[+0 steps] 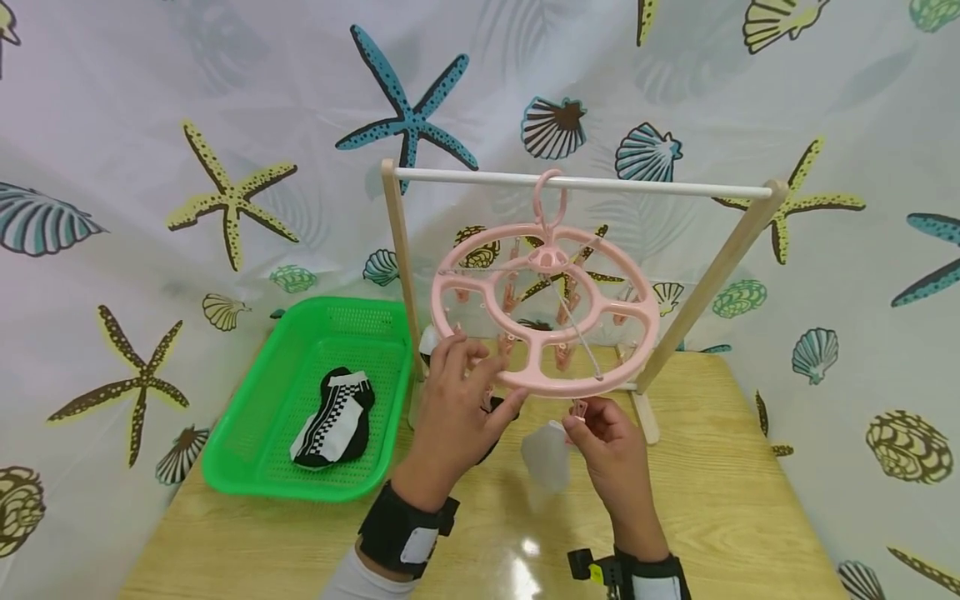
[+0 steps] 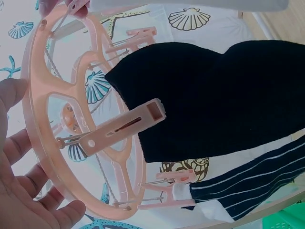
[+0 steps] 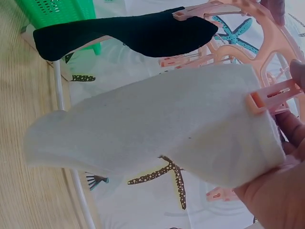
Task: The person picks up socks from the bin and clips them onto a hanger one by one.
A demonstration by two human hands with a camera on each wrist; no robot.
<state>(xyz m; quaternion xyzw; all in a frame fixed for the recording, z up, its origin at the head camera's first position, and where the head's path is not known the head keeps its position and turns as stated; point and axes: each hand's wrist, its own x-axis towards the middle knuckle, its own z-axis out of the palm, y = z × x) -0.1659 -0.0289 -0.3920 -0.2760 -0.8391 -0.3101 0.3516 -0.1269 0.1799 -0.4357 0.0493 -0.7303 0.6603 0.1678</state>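
A pink round clip hanger (image 1: 551, 387) hangs by its hook from a white rod. My left hand (image 1: 457, 404) touches the front left of its rim, thumb and fingers spread along the edge in the left wrist view. With thumb and fingers, my right hand (image 1: 615, 446) pinches a pink clothespin (image 3: 276, 95) at the rim's front right. That clothespin's jaws are at the cuff of a white sock (image 3: 157, 124), which hangs down beside the palm. Near my left hand a black sock (image 2: 214, 100) hangs from another clothespin (image 2: 124, 126). Behind it hangs a dark striped sock (image 2: 248, 183).
A wooden stand (image 1: 401, 250) carries the white rod (image 1: 472, 177). To the left on the wooden table (image 1: 720, 467) sits a green basket (image 1: 225, 454) with black and white checkered socks (image 1: 333, 421) inside. A patterned cloth (image 1: 315, 75) hangs behind.
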